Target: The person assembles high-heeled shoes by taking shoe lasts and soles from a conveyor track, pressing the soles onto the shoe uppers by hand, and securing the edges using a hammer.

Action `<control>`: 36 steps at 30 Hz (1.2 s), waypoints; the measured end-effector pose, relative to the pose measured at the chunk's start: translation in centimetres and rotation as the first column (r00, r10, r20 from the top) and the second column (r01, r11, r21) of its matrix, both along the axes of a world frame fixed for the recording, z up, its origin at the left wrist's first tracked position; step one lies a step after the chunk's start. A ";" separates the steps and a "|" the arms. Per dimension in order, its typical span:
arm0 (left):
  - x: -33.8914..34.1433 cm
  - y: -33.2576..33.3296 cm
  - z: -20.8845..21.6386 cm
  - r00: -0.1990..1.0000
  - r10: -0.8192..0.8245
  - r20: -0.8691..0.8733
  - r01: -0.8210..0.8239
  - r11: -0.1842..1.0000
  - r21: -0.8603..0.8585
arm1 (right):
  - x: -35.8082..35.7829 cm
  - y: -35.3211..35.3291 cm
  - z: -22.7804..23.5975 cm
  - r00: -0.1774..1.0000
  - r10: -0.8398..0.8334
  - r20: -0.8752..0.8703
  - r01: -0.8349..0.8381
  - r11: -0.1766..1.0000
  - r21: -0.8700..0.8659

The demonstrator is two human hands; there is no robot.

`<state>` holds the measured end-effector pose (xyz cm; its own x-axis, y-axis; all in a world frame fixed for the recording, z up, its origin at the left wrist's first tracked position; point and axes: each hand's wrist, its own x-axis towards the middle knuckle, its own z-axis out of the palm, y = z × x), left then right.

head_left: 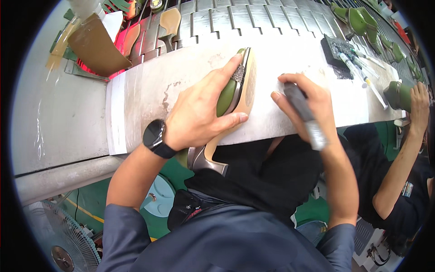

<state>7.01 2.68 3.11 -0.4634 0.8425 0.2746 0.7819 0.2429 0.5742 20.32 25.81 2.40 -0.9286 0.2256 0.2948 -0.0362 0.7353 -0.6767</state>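
My left hand (199, 109) holds a green high-heeled shoe (227, 97) on its side near the bench's front edge. The shoe's tan sole (247, 86) faces right, a sparkly band crosses its upper, and its heel (217, 167) points toward me past the edge. To the right, apart from the shoe, my right hand (312, 99) grips a dark-handled tool (299, 102) with a pale, shiny end near my wrist. Motion blurs the tool, so its exact kind does not show.
Syringes (355, 68) lie by a black block (335, 52) at the right. Beyond runs a metal slat conveyor (244, 18) carrying tan soles (170, 21). A brown sheet (97, 47) stands at left. At far right, a co-worker's hand (419, 102) holds another green shoe (398, 96).
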 end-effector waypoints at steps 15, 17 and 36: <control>-0.5 1.2 1.0 0.985 0.001 0.170 0.017 0.994 -0.106 | -2.4 -2.2 2.4 0.995 0.080 -0.061 -0.099 0.661 -0.744; -0.7 1.3 0.8 0.987 -0.006 0.160 0.021 0.995 -0.093 | -3.1 -1.9 3.5 0.997 0.072 0.019 -0.037 0.700 -0.713; -0.2 0.6 0.1 0.993 0.023 0.120 -0.018 0.999 -0.047 | -5.8 0.0 4.7 0.976 0.219 0.013 -0.177 0.821 -0.542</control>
<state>6.85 3.30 3.24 -0.5079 0.8431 0.1767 0.7023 0.2865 0.6517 14.56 25.78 7.09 -0.9841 0.1369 0.1128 -0.0776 0.2397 -0.9677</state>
